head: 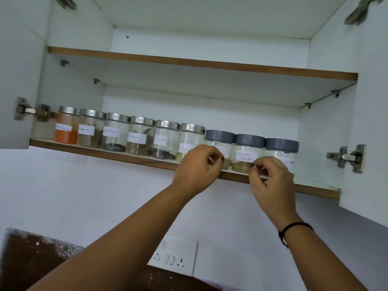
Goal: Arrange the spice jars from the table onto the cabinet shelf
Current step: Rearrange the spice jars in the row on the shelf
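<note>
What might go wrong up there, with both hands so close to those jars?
1. The spice jars stand in one row close to the front edge of the shelf. A knock from the left hand or right hand, both raised right in front of them, might tip one off.
2. The row looks tightly packed, so nudging the middle grey-lidded jar may shove its neighbours sideways.

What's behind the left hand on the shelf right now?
The left hand covers the lower parts of the last steel-lidded jar and the first grey-lidded jar. Their lids show; both labels are partly hidden, so unreadable.
</note>
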`<action>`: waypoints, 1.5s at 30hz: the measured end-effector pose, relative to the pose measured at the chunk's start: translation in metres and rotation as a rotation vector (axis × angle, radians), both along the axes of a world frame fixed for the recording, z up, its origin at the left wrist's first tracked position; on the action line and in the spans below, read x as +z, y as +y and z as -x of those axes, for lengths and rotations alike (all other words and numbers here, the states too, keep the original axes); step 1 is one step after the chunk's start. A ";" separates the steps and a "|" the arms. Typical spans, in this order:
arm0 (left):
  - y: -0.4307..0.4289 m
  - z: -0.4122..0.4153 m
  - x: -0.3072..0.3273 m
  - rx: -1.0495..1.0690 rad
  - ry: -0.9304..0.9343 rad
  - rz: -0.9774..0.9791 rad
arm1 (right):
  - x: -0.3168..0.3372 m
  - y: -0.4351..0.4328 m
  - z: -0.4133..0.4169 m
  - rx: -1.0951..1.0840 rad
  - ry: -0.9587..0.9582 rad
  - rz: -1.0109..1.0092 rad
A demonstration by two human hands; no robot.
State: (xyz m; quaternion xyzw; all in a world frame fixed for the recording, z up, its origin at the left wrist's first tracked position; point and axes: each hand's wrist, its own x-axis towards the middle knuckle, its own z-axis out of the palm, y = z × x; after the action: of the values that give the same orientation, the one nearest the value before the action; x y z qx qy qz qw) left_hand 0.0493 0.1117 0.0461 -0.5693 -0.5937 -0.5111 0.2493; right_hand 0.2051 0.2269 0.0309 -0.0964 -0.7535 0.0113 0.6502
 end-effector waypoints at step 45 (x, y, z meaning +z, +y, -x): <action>-0.226 0.388 0.099 0.664 0.206 0.304 | 0.116 -0.247 0.389 -0.171 -0.595 -0.093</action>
State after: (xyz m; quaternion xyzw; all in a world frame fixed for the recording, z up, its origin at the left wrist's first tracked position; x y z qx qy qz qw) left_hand -0.3383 -0.1148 0.1447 -0.4249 -0.7867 -0.2487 0.3725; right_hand -0.1841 -0.0200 0.1470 -0.1288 -0.8997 -0.1066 0.4033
